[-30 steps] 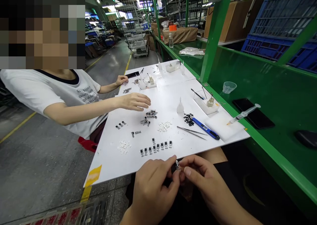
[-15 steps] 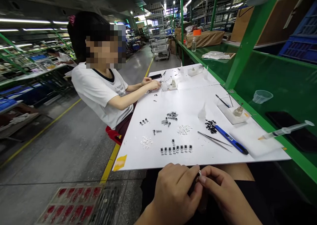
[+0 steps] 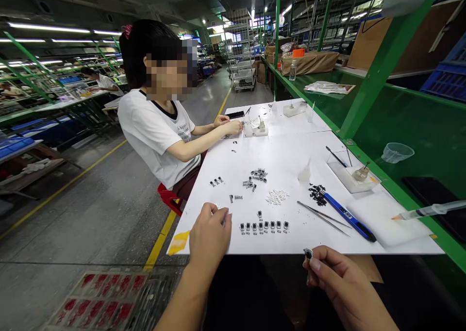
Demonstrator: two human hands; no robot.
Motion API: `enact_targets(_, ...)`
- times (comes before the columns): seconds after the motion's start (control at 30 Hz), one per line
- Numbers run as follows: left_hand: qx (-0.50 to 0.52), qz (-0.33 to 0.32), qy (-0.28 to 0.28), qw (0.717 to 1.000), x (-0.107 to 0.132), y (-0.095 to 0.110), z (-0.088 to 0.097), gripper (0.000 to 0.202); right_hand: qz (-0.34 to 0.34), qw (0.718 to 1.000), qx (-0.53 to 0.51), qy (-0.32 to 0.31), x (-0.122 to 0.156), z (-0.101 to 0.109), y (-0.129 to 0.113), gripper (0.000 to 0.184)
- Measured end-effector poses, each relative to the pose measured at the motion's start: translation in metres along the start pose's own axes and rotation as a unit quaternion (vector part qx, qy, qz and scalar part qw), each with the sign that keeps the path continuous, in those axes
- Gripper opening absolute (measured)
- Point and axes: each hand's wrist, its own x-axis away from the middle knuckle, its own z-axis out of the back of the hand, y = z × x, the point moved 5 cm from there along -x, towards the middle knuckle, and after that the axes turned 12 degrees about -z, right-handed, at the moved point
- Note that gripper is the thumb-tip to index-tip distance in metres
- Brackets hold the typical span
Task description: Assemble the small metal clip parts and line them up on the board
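Note:
Between the thumb and fingers of my right hand (image 3: 333, 275) is a small black-and-clear part (image 3: 307, 253), held just off the table's front edge. My left hand (image 3: 210, 231) rests at the front left of the white table (image 3: 287, 243), fingers curled together over the left pile of white pieces, which it mostly covers. Its fingertips are partly hidden, so I cannot see what they pinch. To its right stands a row of small black-and-clear parts (image 3: 260, 228). Behind that row lie a pile of tiny white pieces (image 3: 277, 197) and a heap of similar parts (image 3: 259, 174).
Tweezers (image 3: 323, 217), a blue pen-like tool (image 3: 347, 215) and black bits (image 3: 318, 194) lie on the right. Beyond them are a syringe (image 3: 429, 209), a white pad (image 3: 386, 217) and a tray with a small bottle (image 3: 360, 173). A co-worker (image 3: 156, 137) sits at the left edge.
My hands, together before, have parted. The left has moved up and left onto the table at the white pieces; the right has shifted slightly right, holding the small part.

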Motion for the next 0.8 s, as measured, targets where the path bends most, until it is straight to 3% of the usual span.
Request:
enact_targets(0.27,0.032,0.015,-0.015,0.999,-0.008,0.001,-0.004,0.023,0.022,1.0,0.01,0.007,0.003,0.004,-0.004,0.039)
enact_targets(0.43,0.148,-0.001,0.013,0.989,-0.005,0.011,0.023,0.024,0.031,0.999,0.011,-0.019,0.006,-0.002,-0.007,0.039)
enact_targets(0.5,0.235,0.002,-0.016,0.972,0.005,0.024,0.032,0.025,0.035,0.999,-0.005,-0.032,0.011,-0.008,-0.009,0.037)
enact_targets(0.53,0.363,0.032,-0.055,0.929,0.012,0.032,0.03,0.024,0.04,0.998,-0.013,-0.042,0.014,-0.012,-0.011,0.037)
enact_targets(0.57,0.48,0.053,-0.107,0.869,0.02,0.044,0.026,0.021,0.047,0.997,-0.018,-0.053,0.018,-0.016,-0.012,0.035)
enact_targets(0.67,0.688,0.116,-0.154,0.699,0.038,0.072,0.017,0.019,0.074,0.993,-0.034,-0.082,0.028,-0.026,-0.019,0.031)
enact_targets(0.73,0.733,0.149,-0.154,0.645,0.042,0.08,0.011,0.02,0.081,0.991,-0.046,-0.096,0.033,-0.03,-0.021,0.029)
enact_targets(0.8,0.725,0.155,-0.155,0.652,0.042,0.083,0.008,0.018,0.083,0.99,-0.054,-0.105,0.035,-0.031,-0.023,0.028)
